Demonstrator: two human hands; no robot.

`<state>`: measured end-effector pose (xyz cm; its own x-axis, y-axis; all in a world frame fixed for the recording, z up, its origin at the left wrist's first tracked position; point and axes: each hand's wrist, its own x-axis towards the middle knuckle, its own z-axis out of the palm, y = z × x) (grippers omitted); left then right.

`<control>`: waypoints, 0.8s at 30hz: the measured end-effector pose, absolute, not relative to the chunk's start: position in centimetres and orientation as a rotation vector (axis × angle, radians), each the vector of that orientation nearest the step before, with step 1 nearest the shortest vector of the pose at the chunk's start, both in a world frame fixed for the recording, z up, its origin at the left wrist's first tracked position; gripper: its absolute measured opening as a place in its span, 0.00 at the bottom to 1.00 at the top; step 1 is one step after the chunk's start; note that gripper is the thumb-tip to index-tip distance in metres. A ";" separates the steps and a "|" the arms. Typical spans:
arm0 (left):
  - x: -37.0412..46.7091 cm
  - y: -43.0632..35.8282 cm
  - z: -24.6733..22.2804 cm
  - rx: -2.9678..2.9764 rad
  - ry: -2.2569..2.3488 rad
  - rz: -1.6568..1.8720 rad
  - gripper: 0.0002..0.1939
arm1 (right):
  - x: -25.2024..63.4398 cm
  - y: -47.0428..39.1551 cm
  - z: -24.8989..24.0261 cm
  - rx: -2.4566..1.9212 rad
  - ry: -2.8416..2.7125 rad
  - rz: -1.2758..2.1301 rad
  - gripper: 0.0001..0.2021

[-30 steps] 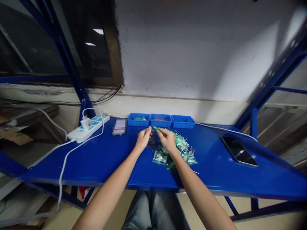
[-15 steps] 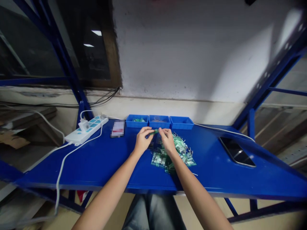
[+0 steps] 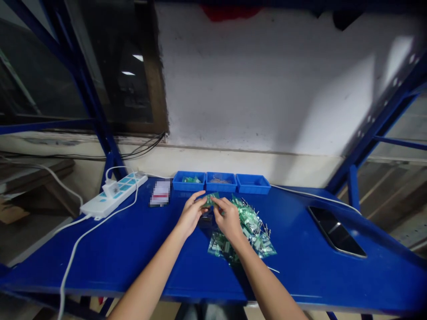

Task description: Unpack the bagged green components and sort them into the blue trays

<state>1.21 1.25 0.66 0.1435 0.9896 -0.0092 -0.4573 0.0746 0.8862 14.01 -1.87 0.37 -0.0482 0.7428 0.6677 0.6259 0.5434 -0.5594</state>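
Both hands meet above the middle of the blue table. My left hand [image 3: 192, 214] pinches the left side of a small green plastic packet [image 3: 211, 198], thumb and fingers closed on it. The fingertips of my right hand [image 3: 227, 216] press together at the packet's right edge. What lies inside the packet is too small to make out. Beneath and beside my right hand spreads a pile of green-tinted clear packets [image 3: 251, 218] with metal pieces among them. A small dark item [image 3: 205, 221] lies on the table below my hands, partly covered.
Three blue bins stand along the back: the left bin [image 3: 188, 186] holds green packets, the middle bin [image 3: 221, 187] small pieces, and the right bin [image 3: 253, 190] shows its bare floor. A white power strip [image 3: 110, 198] lies left, a phone [image 3: 336, 231] right, a blurred card [image 3: 160, 192] near the bins.
The packet has turned so more of its flat face shows, and my right fingers have shifted onto its right edge. My view has tilted up a little.
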 end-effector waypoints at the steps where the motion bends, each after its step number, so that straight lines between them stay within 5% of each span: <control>1: 1.1 1.3 0.6 0.899 0.785 1.283 0.22 | 14.0 -1.8 0.5 -1.131 -1.772 0.149 0.19; 4: 0.6 2.1 0.4 0.953 0.831 1.320 0.24 | 14.5 -0.9 1.0 -1.078 -1.847 0.150 0.19; 8: -1.1 4.6 -0.4 1.049 1.009 1.487 0.26 | 16.8 0.7 1.6 -1.063 -1.791 0.048 0.07; 12: -2.5 7.1 -0.2 1.184 1.110 1.706 0.18 | 18.9 0.8 1.5 -1.146 -1.617 0.006 0.04; 24: -2.0 8.8 11.4 2.022 1.022 2.561 0.05 | 17.7 -0.6 1.3 -1.140 -1.759 0.108 0.06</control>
<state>-2.04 8.81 11.45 -0.2755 0.1410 0.9509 0.5522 -0.7865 0.2766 17.74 -0.64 1.33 -0.0607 0.7290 0.6818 0.6398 0.5527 -0.5340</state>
